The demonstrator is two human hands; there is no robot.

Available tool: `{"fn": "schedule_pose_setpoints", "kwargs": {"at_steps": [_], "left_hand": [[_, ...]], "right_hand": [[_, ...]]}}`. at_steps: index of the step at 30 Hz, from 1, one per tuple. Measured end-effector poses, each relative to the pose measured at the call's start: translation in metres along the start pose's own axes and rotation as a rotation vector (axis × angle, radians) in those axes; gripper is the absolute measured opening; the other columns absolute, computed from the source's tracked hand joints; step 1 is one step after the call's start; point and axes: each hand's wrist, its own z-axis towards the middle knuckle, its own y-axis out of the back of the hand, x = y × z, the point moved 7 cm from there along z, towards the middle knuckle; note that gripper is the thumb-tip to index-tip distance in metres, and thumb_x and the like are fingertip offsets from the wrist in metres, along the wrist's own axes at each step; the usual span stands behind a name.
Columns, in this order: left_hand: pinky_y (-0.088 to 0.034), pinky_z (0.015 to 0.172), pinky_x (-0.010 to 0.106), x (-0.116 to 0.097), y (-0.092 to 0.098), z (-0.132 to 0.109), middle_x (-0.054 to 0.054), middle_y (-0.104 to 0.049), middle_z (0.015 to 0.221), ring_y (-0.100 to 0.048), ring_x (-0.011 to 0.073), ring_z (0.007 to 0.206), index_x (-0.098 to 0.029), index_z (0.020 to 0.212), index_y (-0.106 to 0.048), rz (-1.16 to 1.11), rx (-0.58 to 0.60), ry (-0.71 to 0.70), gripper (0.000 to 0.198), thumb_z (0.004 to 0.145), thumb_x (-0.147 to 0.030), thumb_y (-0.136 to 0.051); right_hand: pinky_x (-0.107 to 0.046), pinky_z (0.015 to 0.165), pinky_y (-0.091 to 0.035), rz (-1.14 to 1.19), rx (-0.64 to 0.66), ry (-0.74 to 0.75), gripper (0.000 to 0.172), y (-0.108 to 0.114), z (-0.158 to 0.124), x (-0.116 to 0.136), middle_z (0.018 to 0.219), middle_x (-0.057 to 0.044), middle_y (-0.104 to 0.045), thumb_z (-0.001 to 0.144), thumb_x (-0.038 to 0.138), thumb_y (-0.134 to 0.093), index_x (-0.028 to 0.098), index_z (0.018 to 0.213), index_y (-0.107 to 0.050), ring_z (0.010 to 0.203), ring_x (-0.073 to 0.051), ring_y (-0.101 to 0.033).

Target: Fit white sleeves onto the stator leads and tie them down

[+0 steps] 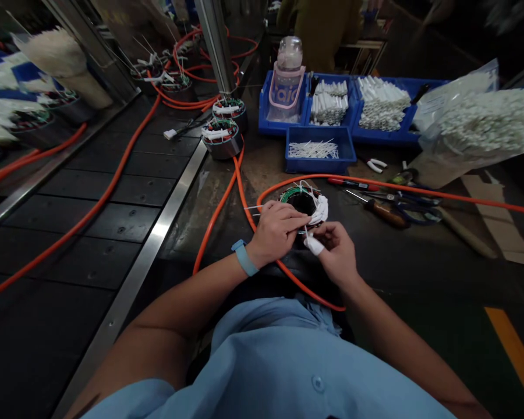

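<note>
Left hand lies over the near left edge of a wire-wound ring, fingers together; how firmly it grips is hidden. Right hand, its thumb wrapped in white, curls at the ring's near right edge beside a white strip; whether the fingertips meet is unclear. Beneath is a dark bench. An orange hose arcs just behind the ring. Farther back, a blue tray holds thin white ties. To the right lie a screwdriver and a bulging clear bag.
</note>
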Motion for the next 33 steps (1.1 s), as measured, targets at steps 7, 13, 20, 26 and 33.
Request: {"fn": "schedule_pose_setpoints", "kwargs": {"at_steps": [7,13,20,26,33], "left_hand": [[-0.038,0.089,0.04,0.001,-0.001,-0.001,0.003,-0.071,0.094,-0.058,0.0181,0.094,-0.02,0.099,-0.07,0.009,0.025,0.027,0.026,0.083,-0.011,-0.052],[-0.038,0.088,0.04,0.002,-0.002,-0.001,0.004,-0.071,0.094,-0.058,0.0175,0.094,-0.022,0.099,-0.07,0.018,0.033,0.04,0.025,0.085,-0.013,-0.05],[-0.037,0.089,0.04,0.002,-0.003,-0.001,0.004,-0.071,0.094,-0.057,0.018,0.095,-0.021,0.1,-0.069,0.022,0.05,0.053,0.026,0.085,-0.013,-0.049],[-0.037,0.087,0.039,0.0,-0.001,0.0,0.004,-0.071,0.093,-0.058,0.0173,0.093,-0.021,0.099,-0.07,0.015,0.021,0.029,0.024,0.085,-0.014,-0.051],[-0.037,0.085,0.039,0.001,-0.002,-0.002,0.003,-0.071,0.094,-0.058,0.0178,0.092,-0.021,0.099,-0.069,0.037,0.035,0.045,0.026,0.084,-0.013,-0.049]], "right_hand": [[-0.037,0.085,-0.05,0.072,0.042,0.107,0.027,-0.002,-0.022,-0.001,0.096,-0.004,-0.064,0.075,0.021,-0.067,0.023,0.092,-0.046,0.092,-0.017,-0.063],[-0.034,0.078,-0.052,-0.022,-0.04,0.059,0.023,-0.002,-0.01,0.001,0.086,-0.003,-0.063,0.074,0.025,-0.067,0.022,0.087,-0.048,0.081,-0.016,-0.062],[-0.035,0.084,-0.05,0.027,0.032,0.102,0.026,-0.003,-0.019,0.001,0.094,-0.004,-0.064,0.074,0.021,-0.067,0.023,0.089,-0.047,0.091,-0.017,-0.062],[-0.03,0.074,-0.05,-0.026,-0.068,0.053,0.021,-0.003,-0.009,0.002,0.084,-0.001,-0.063,0.073,0.023,-0.066,0.022,0.084,-0.048,0.079,-0.015,-0.062],[-0.026,0.057,-0.038,-0.645,-0.08,0.208,0.012,-0.002,0.008,0.03,0.071,0.0,-0.058,0.076,0.025,-0.061,0.021,0.081,-0.051,0.064,-0.014,-0.053]]}}
